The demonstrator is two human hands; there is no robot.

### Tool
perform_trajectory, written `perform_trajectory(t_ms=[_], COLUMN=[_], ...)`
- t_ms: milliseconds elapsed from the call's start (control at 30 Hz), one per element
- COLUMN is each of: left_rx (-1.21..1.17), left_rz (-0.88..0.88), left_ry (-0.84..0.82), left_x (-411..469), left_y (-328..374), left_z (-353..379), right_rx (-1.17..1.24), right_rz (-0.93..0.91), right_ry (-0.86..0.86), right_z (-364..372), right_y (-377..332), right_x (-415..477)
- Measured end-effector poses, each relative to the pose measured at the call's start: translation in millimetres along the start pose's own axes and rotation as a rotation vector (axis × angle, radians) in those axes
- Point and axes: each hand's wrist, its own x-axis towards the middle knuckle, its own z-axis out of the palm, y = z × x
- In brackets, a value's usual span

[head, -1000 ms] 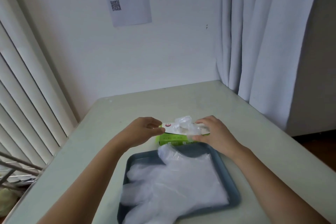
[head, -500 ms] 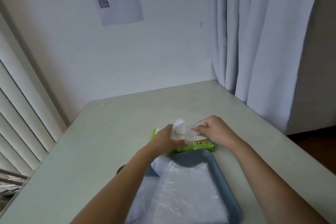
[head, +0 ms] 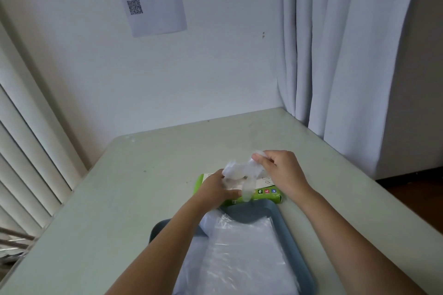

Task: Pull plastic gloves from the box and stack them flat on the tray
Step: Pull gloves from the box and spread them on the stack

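Pale green tabletop [head: 143, 199] against white wall; printed sheet with QR code [head: 153, 2] stuck up on wall, grey curtain [head: 347, 55] at right, slatted blinds [head: 28, 151] at left.

On table, beyond tray: green glove box [head: 268, 195], lying flat, just beside tray's far rim.

Blue-grey tray [head: 251, 209] nearest camera, carrying flat stack of clear gloves [head: 239, 251].

Over box: one crumpled glove [head: 239, 172], clear plastic, raised above box top and spanning both hands, one strip hanging down to box front.

Left hand [head: 215, 189]: low over box, fingers curled round glove's left end.

Right hand [head: 280, 170]: higher, over box's right part, thumb and forefinger pinching glove's upper end, remaining fingers curled in.

Cannot tell whether glove fully free of box opening.
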Motion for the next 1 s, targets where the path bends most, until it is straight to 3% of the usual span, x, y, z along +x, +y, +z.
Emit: perform_trajectory(t_ms=[200, 300, 400, 500, 567, 700, 833, 1000], left_rx=[0.061, 0.022, -0.011, -0.026, -0.047, -0.111, -0.105, -0.292], left_rz=[0.002, 0.006, 0.006, 0.0, -0.005, -0.013, -0.041, -0.089], left_ry=[0.002, 0.0, 0.003, 0.006, 0.022, 0.051, 0.054, 0.04], left_x=[1.1, -0.1, -1.2, -0.8, -0.8, -1.5, -1.7, 0.3], left_y=[3.3, 2.5, 3.9, 2.8, 3.0, 7.6, 6.9, 2.0], left_z=[-0.2, -0.1, -0.8, 0.1, 0.7, -1.0, -1.7, -3.7], right_rx=[-0.118, -0.143, -0.163, 0.226, 0.391, 0.063, -0.103, -0.348], right_rz=[-0.014, 0.013, 0.175, 0.399, 0.439, 0.292, 0.227, 0.098], right_ry=[-0.103, -0.018, 0.071, -0.182, -0.347, -0.415, -0.192, -0.083], right_z=[-17.1, -26.3, -33.8, -32.5, -19.8, 3.8, 18.3, 36.9], right_y=[-9.4, -5.1, -11.6, -24.9, -24.8, -6.1, -0.2, 3.9], right_x=[11.4, 13.4, 12.0, 2.5, -6.0, -14.5, -21.3, -27.2])
